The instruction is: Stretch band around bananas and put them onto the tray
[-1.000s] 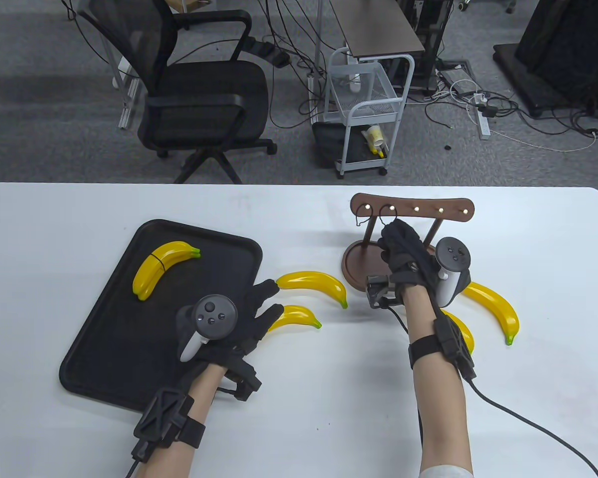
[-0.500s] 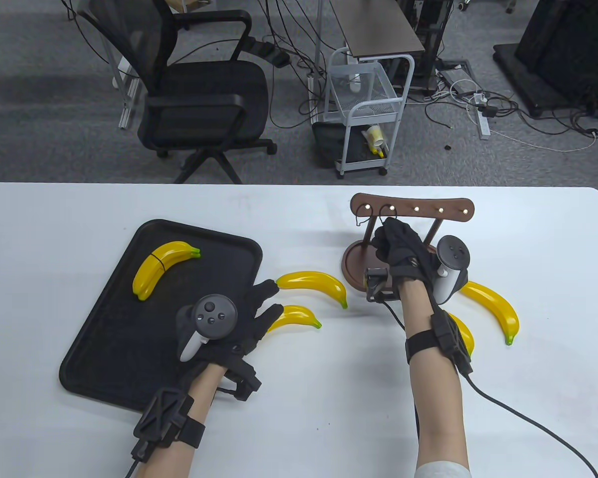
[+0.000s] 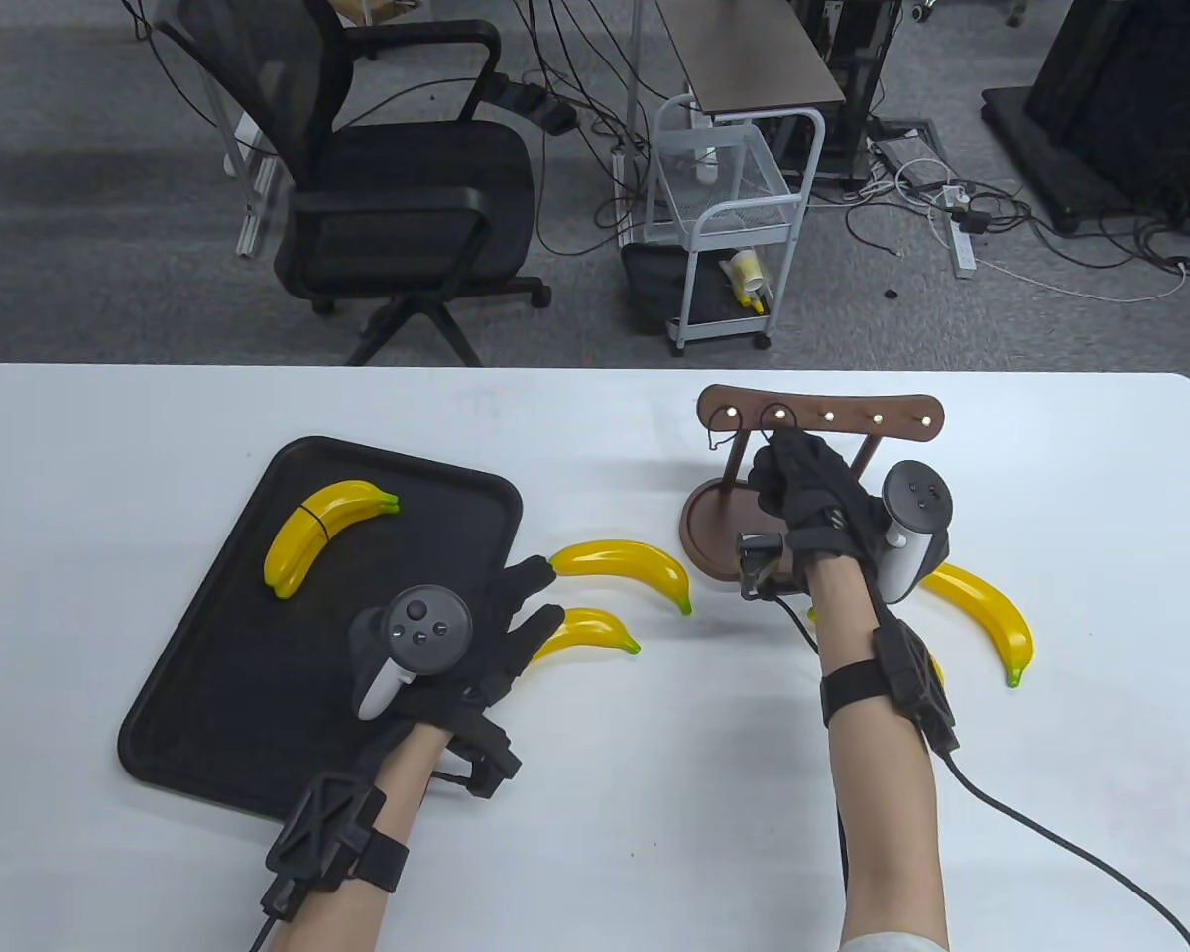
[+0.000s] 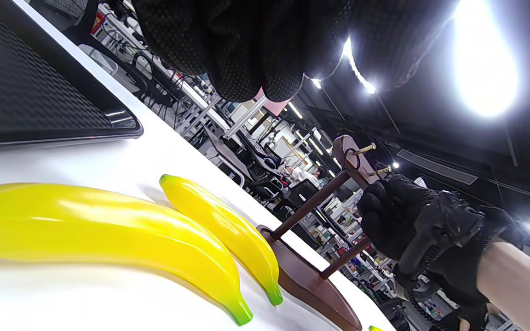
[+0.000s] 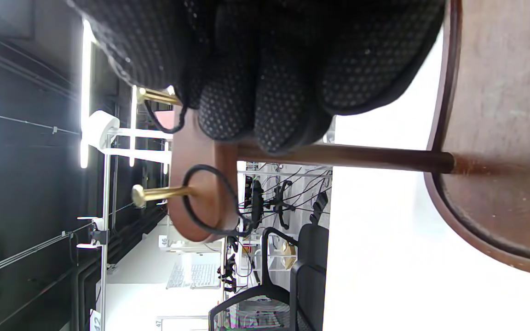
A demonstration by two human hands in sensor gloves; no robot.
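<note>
A banded pair of yellow bananas (image 3: 325, 528) lies on the black tray (image 3: 228, 684). Two loose bananas (image 3: 627, 565) (image 3: 587, 629) lie right of the tray, seen close in the left wrist view (image 4: 108, 230) (image 4: 228, 230). My left hand (image 3: 537, 597) hovers at their left ends with straight fingers (image 4: 256, 69), holding nothing. My right hand (image 3: 778, 448) is up at the wooden peg rack (image 3: 853, 415). Its fingertips (image 5: 256, 105) pinch a black band (image 5: 166, 123) at the second peg. Another band (image 5: 210, 202) hangs on the first peg.
Two more bananas lie at the right, one (image 3: 987, 613) in plain view and one mostly hidden under my right forearm. The rack's round base (image 3: 706, 521) stands just right of the loose bananas. A cable (image 3: 1051, 843) trails from my right wrist across the table.
My right hand has shifted slightly right and up along the rack, staying at the second peg. The left hand and all bananas have stayed where they were.
</note>
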